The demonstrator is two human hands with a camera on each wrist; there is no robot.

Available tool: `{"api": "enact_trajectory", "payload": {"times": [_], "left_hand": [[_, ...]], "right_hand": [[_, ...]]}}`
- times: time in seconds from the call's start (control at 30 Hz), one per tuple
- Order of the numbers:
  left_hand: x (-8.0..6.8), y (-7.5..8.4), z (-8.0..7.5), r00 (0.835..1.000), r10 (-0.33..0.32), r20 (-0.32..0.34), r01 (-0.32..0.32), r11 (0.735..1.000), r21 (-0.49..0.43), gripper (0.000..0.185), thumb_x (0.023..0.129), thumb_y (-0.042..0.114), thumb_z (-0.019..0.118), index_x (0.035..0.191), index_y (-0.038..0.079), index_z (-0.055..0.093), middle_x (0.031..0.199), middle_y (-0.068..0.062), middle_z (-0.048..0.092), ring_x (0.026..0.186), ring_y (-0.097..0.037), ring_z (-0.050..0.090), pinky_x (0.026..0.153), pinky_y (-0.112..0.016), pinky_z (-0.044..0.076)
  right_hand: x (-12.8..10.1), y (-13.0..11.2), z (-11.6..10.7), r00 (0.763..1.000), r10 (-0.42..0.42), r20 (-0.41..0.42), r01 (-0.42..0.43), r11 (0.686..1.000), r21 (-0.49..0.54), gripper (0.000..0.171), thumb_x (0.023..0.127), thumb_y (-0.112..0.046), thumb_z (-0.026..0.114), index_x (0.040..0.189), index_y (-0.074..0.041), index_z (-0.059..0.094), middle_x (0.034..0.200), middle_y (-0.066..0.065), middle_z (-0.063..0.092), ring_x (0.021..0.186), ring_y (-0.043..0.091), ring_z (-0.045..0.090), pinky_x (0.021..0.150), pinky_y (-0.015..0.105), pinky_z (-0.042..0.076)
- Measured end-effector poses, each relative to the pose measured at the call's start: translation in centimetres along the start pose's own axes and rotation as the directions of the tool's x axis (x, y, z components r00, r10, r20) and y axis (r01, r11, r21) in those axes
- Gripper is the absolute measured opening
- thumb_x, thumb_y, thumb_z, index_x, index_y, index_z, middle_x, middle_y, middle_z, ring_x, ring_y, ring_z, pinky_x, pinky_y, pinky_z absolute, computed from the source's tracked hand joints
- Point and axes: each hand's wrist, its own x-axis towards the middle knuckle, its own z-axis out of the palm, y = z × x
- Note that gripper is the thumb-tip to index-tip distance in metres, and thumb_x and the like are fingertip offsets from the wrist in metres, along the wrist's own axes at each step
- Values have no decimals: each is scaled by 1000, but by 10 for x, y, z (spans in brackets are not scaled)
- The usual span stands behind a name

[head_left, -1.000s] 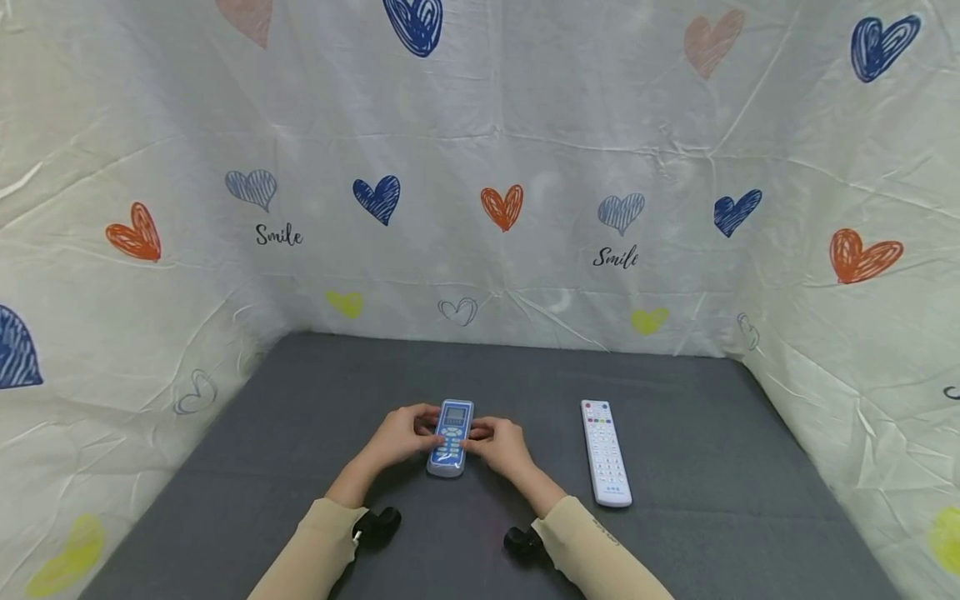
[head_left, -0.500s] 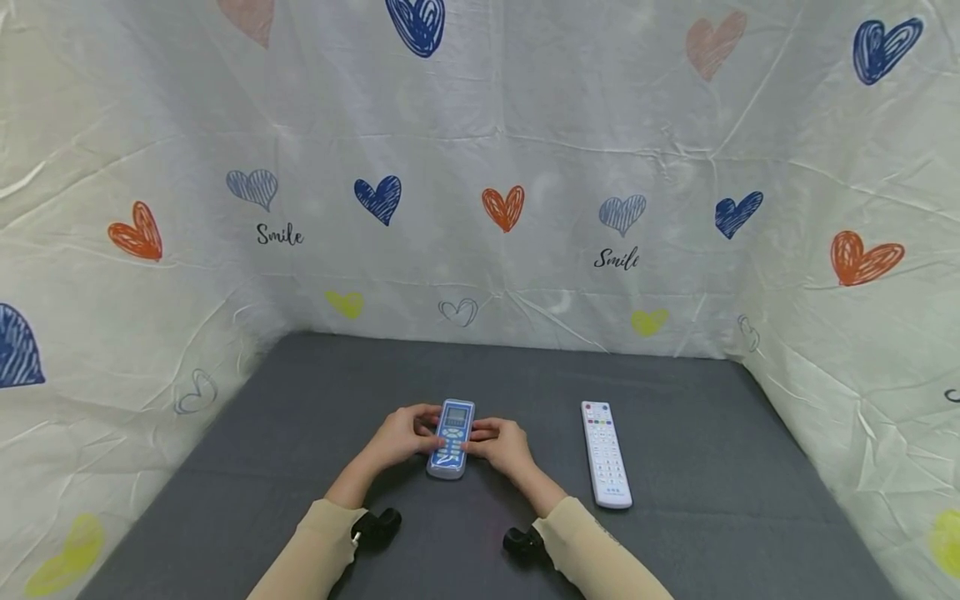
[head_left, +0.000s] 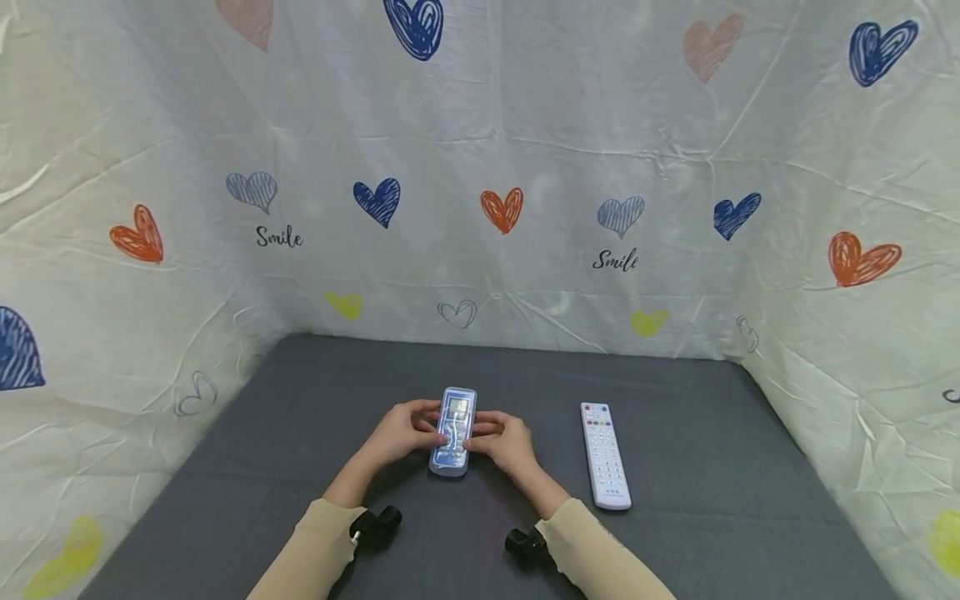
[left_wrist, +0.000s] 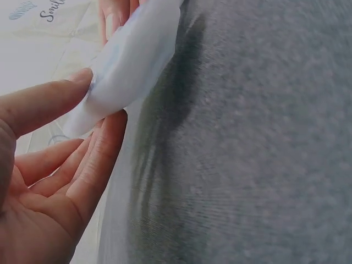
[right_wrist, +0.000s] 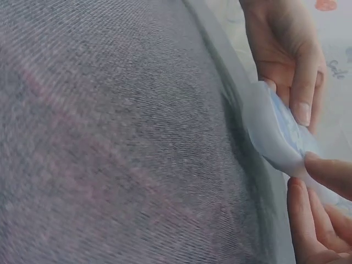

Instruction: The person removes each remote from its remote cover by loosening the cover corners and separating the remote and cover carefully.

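Note:
A blue-faced remote control (head_left: 453, 427) in a shiny clear cover is held between both hands in the head view. Its left edge is pinched by my left hand (head_left: 395, 435), thumb on top and fingers beneath. On the opposite edge, my right hand (head_left: 512, 446) grips it the same way. Seen from the left wrist, the remote's pale rounded side (left_wrist: 135, 63) is off the cloth, with a shadow below it. Glare hides much of the keypad and screen. To the right, a long white remote control (head_left: 606, 457) lies face up, touched by neither hand.
Dark grey cloth (head_left: 337, 375) covers the table. Around its back and sides hangs a white sheet (head_left: 555, 167) printed with hearts and "Smile". Black wrist devices (head_left: 377, 525) sit at both cuffs.
The blue remote's far end has tipped up slightly and moved a little away, and glare now covers its face. Both hands keep their pinch. The white remote stays in place.

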Motion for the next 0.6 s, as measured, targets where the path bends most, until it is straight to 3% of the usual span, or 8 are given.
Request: {"api": "enact_trajectory", "payload": {"times": [0.2, 0.33, 0.43, 0.6], "left_hand": [[1, 3, -2, 999, 38, 17, -37, 997, -75, 61, 73, 19, 82, 123, -5, 57, 104, -16, 68, 87, -18, 66, 71, -32, 57], [1, 4, -4, 996, 89, 20, -87, 994, -73, 54, 74, 22, 81, 116, -7, 61, 99, -15, 70, 86, -17, 67, 71, -32, 57], [-1, 11, -5, 996, 92, 18, -91, 993, -69, 50, 76, 20, 80, 114, -6, 62, 99, -15, 69, 88, -19, 66, 72, -32, 56], [-1, 16, -4, 998, 64, 6, -64, 996, -67, 47, 75, 18, 80, 114, -2, 63, 100, -12, 69, 90, -20, 66, 75, -34, 56]], "right_hand": [[1, -5, -3, 999, -40, 2, 40, 999, 25, 48, 73, -4, 79, 118, 2, 63, 104, 19, 70, 88, 25, 71, 74, 31, 57], [0, -9, -6, 996, -82, 18, 81, 995, 58, 47, 74, -2, 78, 118, 2, 63, 106, 21, 69, 87, 27, 71, 74, 31, 57], [-5, -20, -10, 995, -96, 28, 94, 993, 71, 46, 74, 1, 77, 118, 4, 62, 107, 24, 67, 88, 30, 70, 74, 33, 57], [-2, -17, -11, 994, -105, 19, 104, 993, 63, 46, 74, 0, 78, 118, 2, 63, 107, 23, 67, 87, 30, 70, 74, 33, 57]]}}
